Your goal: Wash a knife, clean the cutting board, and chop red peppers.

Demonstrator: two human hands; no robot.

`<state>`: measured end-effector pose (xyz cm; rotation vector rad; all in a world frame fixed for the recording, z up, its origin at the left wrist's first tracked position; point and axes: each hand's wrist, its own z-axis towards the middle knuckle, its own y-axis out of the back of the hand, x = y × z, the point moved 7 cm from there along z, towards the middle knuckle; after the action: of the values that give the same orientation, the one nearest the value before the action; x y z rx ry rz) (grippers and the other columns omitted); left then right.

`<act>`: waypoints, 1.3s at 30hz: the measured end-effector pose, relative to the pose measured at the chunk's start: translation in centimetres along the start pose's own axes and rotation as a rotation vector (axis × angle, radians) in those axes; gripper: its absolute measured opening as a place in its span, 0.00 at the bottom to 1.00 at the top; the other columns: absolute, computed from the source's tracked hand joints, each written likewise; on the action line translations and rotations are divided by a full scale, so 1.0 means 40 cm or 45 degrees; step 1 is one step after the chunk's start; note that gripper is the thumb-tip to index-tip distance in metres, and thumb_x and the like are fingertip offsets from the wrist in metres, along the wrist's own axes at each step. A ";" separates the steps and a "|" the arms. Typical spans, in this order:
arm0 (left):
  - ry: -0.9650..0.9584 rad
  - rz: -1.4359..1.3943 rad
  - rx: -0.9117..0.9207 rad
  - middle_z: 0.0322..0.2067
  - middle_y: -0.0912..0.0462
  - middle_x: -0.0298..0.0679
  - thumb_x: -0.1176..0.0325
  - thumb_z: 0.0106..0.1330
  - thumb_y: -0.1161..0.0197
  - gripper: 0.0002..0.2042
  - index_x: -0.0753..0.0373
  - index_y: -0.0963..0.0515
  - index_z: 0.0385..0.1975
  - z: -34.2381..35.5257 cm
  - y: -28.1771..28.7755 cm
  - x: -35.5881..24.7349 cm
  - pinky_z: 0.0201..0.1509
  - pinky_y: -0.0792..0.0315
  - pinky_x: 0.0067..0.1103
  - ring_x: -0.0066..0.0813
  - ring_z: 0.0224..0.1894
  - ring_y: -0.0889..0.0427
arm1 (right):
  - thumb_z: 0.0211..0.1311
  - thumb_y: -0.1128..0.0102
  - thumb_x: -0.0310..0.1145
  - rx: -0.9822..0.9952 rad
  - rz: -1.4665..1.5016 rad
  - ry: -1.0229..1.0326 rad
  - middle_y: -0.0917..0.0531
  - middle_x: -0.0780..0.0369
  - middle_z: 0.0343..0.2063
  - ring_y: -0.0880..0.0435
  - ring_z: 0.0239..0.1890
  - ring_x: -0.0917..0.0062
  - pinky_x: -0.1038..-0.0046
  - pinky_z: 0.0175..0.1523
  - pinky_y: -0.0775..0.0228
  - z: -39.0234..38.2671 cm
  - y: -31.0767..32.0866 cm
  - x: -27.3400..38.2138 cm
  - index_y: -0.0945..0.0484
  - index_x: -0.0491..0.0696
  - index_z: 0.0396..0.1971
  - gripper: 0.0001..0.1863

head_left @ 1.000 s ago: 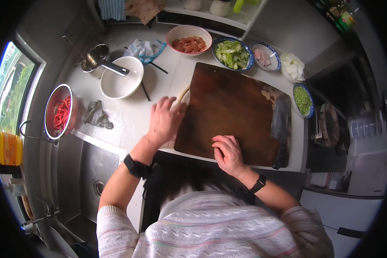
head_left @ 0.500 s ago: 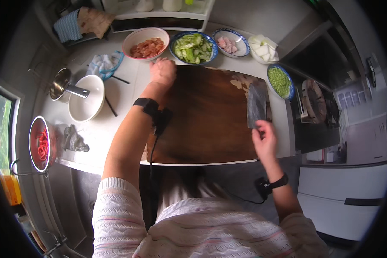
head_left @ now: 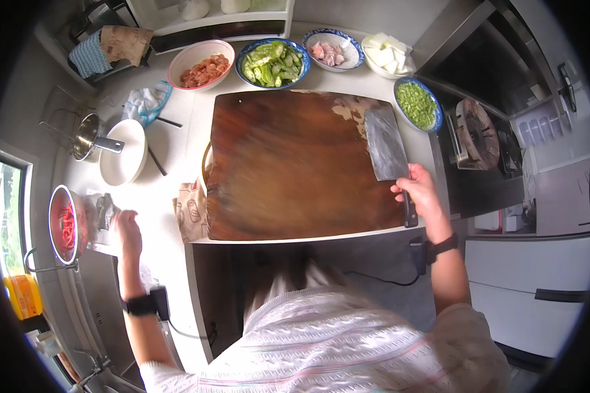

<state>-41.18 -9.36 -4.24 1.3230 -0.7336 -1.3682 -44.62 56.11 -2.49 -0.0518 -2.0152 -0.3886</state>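
A large wooden cutting board (head_left: pixel 282 164) covers the counter's centre. On its right side lies a cleaver (head_left: pixel 385 144), blade pointing away from me. My right hand (head_left: pixel 424 193) is at its black handle, fingers apart and bent, touching it without a visible closed grip. My left hand (head_left: pixel 128 232) is lower left, beside a crumpled grey cloth (head_left: pixel 103 211); its fingers are bent but too blurred to read. A red-filled colander (head_left: pixel 65 223) stands left of that cloth. Under the board's left edge is a piece of printed brown paper (head_left: pixel 190 213).
Bowls of meat (head_left: pixel 203 72), sliced greens (head_left: pixel 272 64), pink pieces (head_left: pixel 328 54), white slices (head_left: pixel 387 54) and chopped greens (head_left: pixel 416 105) line the back and right. A white bowl (head_left: pixel 124 164), pot (head_left: pixel 85 141) and towel (head_left: pixel 144 105) stand left; a stove (head_left: pixel 478 134) is right.
My left hand has moved from the board's far left edge down and left to the grey cloth. My right hand has moved from the board's middle right to the cleaver's handle. The view has shifted.
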 end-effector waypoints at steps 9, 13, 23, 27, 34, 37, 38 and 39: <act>0.048 -0.731 0.192 0.26 0.23 0.42 0.74 0.57 0.39 0.11 0.66 0.21 0.40 -0.126 -0.042 -0.419 0.30 0.27 0.21 0.28 0.25 0.22 | 0.58 0.42 0.33 -0.198 -0.101 0.120 0.29 0.67 0.16 0.34 0.09 0.85 0.79 0.08 0.44 0.047 0.056 -0.062 0.32 0.43 0.35 0.11; -0.042 -0.628 0.222 0.26 0.24 0.41 0.76 0.54 0.38 0.13 0.67 0.22 0.40 -0.128 -0.063 -0.438 0.30 0.27 0.21 0.29 0.23 0.23 | 0.58 0.39 0.38 -0.196 -0.174 0.047 0.29 0.67 0.18 0.35 0.09 0.86 0.80 0.08 0.43 0.006 -0.004 -0.084 0.42 0.43 0.53 0.29; -0.018 -0.711 0.149 0.28 0.23 0.44 0.79 0.50 0.38 0.15 0.66 0.21 0.41 -0.150 -0.089 -0.404 0.34 0.27 0.25 0.37 0.27 0.21 | 0.58 0.40 0.35 0.434 -0.587 0.210 0.21 0.57 0.18 0.22 0.14 0.73 0.72 0.18 0.30 -0.129 -0.420 0.043 0.29 0.40 0.36 0.14; -0.003 -0.725 0.156 0.30 0.23 0.45 0.79 0.49 0.38 0.15 0.66 0.21 0.40 -0.151 -0.086 -0.409 0.37 0.27 0.28 0.44 0.31 0.22 | 0.60 0.42 0.34 0.259 -0.507 0.238 0.24 0.62 0.15 0.28 0.10 0.82 0.78 0.10 0.37 -0.038 -0.403 0.078 0.30 0.41 0.34 0.12; 0.008 -0.754 0.130 0.26 0.25 0.41 0.82 0.51 0.39 0.16 0.67 0.21 0.42 -0.158 -0.077 -0.403 0.35 0.30 0.20 0.31 0.27 0.24 | 0.60 0.42 0.34 0.257 -0.580 0.300 0.25 0.62 0.14 0.28 0.10 0.81 0.77 0.11 0.36 0.043 -0.475 0.129 0.30 0.37 0.36 0.15; 0.003 -0.767 0.143 0.29 0.24 0.45 0.79 0.51 0.39 0.14 0.65 0.21 0.40 -0.157 -0.075 -0.405 0.39 0.27 0.28 0.44 0.33 0.22 | 0.59 0.42 0.34 0.273 -0.535 0.277 0.25 0.62 0.15 0.28 0.10 0.82 0.77 0.10 0.36 0.058 -0.505 0.126 0.32 0.35 0.42 0.19; 0.010 -0.767 0.139 0.29 0.24 0.45 0.79 0.51 0.39 0.14 0.65 0.21 0.40 -0.156 -0.073 -0.404 0.39 0.27 0.28 0.44 0.33 0.22 | 0.59 0.42 0.34 0.266 -0.520 0.273 0.26 0.62 0.16 0.29 0.10 0.82 0.77 0.10 0.37 0.061 -0.514 0.129 0.33 0.35 0.46 0.21; -0.002 -0.766 0.135 0.29 0.23 0.46 0.79 0.51 0.39 0.14 0.65 0.21 0.40 -0.155 -0.070 -0.406 0.39 0.27 0.29 0.44 0.33 0.22 | 0.59 0.42 0.34 0.271 -0.524 0.276 0.26 0.62 0.16 0.29 0.10 0.82 0.77 0.10 0.37 0.064 -0.528 0.134 0.33 0.35 0.46 0.21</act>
<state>-38.57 8.00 -3.04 1.7108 -0.4211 -1.8165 -53.60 36.18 -4.11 0.5232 -1.8348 -0.4146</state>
